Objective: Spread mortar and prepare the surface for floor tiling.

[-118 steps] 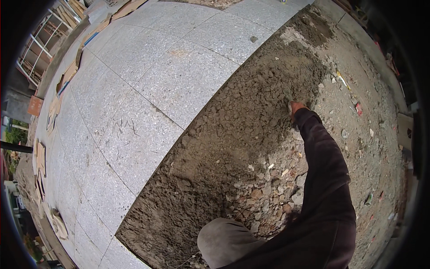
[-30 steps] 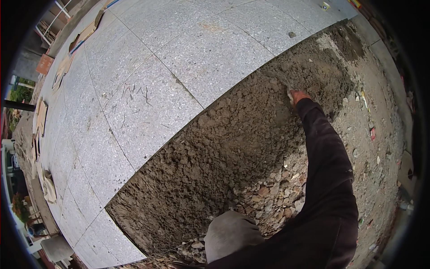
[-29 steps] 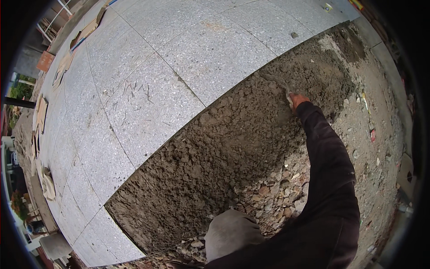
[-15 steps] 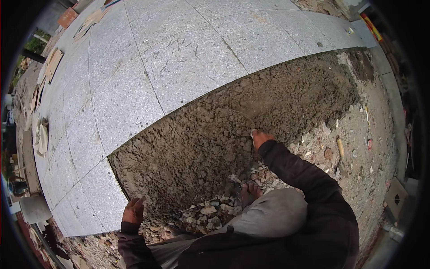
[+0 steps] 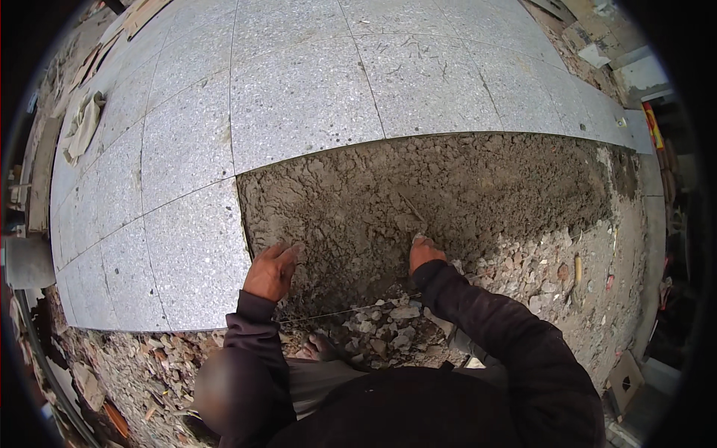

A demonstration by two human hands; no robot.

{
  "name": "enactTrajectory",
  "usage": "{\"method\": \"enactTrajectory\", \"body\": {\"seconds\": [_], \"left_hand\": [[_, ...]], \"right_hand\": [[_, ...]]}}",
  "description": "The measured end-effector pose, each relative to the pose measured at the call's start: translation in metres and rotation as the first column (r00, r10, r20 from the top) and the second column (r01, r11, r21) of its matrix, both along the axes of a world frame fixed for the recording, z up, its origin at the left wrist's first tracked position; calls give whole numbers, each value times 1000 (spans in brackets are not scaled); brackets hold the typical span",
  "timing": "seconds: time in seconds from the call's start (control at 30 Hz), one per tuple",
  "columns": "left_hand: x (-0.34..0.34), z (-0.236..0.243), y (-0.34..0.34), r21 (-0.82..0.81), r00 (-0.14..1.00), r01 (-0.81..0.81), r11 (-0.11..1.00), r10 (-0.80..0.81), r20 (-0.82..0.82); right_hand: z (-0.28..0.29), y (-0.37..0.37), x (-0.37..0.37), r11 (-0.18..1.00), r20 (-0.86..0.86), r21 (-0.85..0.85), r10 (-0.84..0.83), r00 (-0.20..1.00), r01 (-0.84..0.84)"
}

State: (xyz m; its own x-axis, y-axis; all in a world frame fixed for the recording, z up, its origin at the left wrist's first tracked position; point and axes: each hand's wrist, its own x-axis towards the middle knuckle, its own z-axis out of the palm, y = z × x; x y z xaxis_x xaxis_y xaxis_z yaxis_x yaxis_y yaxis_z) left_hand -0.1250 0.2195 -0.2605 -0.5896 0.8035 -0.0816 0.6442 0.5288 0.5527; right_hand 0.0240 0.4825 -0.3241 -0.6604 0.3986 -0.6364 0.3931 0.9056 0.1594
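Note:
My left hand lies flat with fingers spread on the grey mortar bed, close to the edge of a laid granite slab. Further right, my right hand presses into the same mortar with its fingers curled around a small tool; only a pale tip shows above the knuckles. Both arms are in dark sleeves. I am crouched low, with my knee and a bare foot on the rubble below the hands.
Grey granite paving covers the ground beyond and left of the mortar. Broken stone and brick rubble borders the mortar on the right and near side. A thin string line runs across the rubble. A crumpled cloth lies far left.
My view has swung round and dropped closer to the mortar. My left hand came in and settled on the mortar by the slab edge. My right hand stays on the mortar.

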Motion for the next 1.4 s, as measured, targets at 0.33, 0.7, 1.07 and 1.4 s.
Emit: {"method": "enactTrajectory", "body": {"seconds": [0.33,0.7,1.07,1.4], "left_hand": [[-15,-17,-66,-27,989,-148,989,149,23],[-30,-29,-45,57,989,-144,988,141,47],[-17,-5,-31,-20,997,-78,997,78,-19],[8,4,-58,-128,997,-53,990,46,-56]], "right_hand": [[57,-31,-1,998,-575,-65,-27,818,-12],[-3,62,98,935,-539,79,-251,804,345],[-37,29,73,-390,347,-762,-920,-183,516],[-60,-74,-44,-311,468,-544,-883,-25,779]]}}
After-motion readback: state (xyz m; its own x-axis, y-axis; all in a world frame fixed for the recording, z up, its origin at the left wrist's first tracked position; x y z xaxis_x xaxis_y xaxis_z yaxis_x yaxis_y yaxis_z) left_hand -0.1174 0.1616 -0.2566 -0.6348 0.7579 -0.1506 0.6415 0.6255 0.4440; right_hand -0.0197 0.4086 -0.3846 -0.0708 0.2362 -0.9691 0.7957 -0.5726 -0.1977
